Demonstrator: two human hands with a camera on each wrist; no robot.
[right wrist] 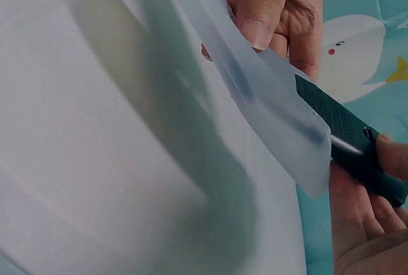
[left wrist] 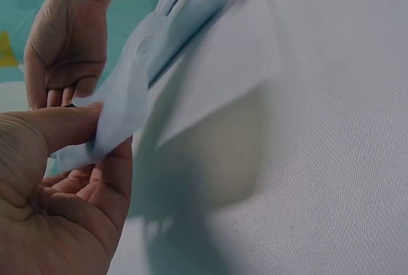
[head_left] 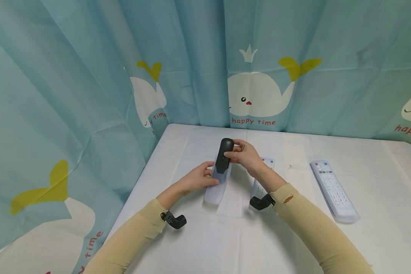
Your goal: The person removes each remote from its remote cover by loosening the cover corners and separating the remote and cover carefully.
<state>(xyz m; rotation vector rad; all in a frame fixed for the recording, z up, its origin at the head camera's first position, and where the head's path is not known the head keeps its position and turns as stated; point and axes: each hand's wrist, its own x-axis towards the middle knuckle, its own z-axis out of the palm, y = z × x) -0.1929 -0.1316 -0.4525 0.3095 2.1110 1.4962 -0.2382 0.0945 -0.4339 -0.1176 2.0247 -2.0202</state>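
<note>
A black remote control [head_left: 222, 161] is partly inside a translucent silicone cover [head_left: 214, 195] above the white table. My left hand [head_left: 196, 179] pinches the cover between thumb and fingers; in the left wrist view the thumb lies across the edge of the cover [left wrist: 127, 106]. With thumb and fingers, my right hand [head_left: 247, 155] grips the bare end of the remote. The right wrist view shows the dark back of the remote [right wrist: 319, 103] sticking out of the cover's opening [right wrist: 274, 118], its other end hidden inside.
A white remote in a clear cover [head_left: 258, 190] lies on the table [head_left: 198, 243], partly behind my right forearm. Another covered white remote [head_left: 335, 192] lies farther right. A blue whale-print curtain [head_left: 198, 68] hangs along the table's back and left sides.
</note>
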